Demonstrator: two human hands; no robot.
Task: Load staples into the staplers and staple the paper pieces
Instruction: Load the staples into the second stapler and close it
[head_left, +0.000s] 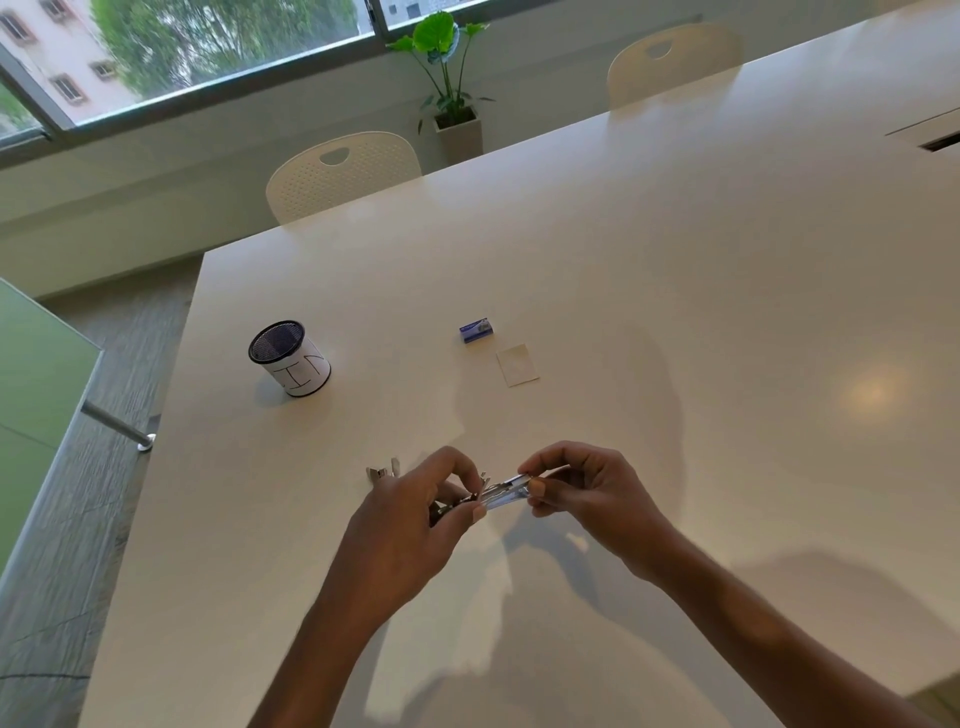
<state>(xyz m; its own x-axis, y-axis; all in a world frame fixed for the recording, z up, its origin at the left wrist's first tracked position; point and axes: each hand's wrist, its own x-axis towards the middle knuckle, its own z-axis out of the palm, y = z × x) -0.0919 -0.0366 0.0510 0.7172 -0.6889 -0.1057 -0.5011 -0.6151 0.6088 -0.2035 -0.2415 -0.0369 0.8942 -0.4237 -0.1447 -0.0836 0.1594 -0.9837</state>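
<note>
Two bare hands work a metal stapler (498, 493) held just above the white table (675, 312), near its front edge. The left hand (415, 525) is closed around the stapler's rear end, while the right hand (582, 493) pinches its front end between thumb and fingertips. A second metal stapler (382, 472) rests on the table just beyond the left hand (partly hidden by it). Toward the table's middle lie a small blue staple box (476, 329) and, just beside it, a square paper piece (517, 365). A mesh pen cup (289, 357) with a white hand-lettered label stands near the left edge.
</note>
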